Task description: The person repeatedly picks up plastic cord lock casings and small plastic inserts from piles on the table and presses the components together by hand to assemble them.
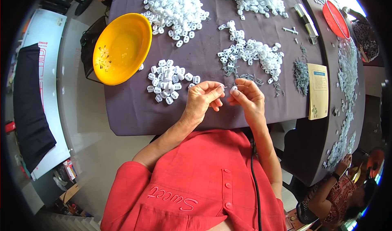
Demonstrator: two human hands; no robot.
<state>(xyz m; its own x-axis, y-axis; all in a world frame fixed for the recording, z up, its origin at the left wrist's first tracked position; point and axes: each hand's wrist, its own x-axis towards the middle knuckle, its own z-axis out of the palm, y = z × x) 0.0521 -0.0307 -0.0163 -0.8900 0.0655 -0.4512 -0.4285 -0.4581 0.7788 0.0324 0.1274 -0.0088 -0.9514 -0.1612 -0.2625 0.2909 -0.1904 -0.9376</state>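
Note:
Above the near edge of the dark tablecloth, my two hands face each other a short way apart. My left hand (201,100) pinches a small white plastic piece (221,86) between thumb and forefinger; its exact shape is partly hidden. A white oval plastic piece (233,89) sits between the thumb and fingertips of my right hand (251,100). Left of my left hand lies a small pile of white oval pieces with dark holes (165,81). Beyond my right hand are a heap of similar white pieces (261,55) and scattered small grey pins (249,79).
A yellow bowl (122,49) stands at the table's left edge. Larger white heaps (175,10) lie farther back. To the right are a pile of grey pins (301,76), a tan booklet (317,92) and another table with a red basket (336,19), where other people sit.

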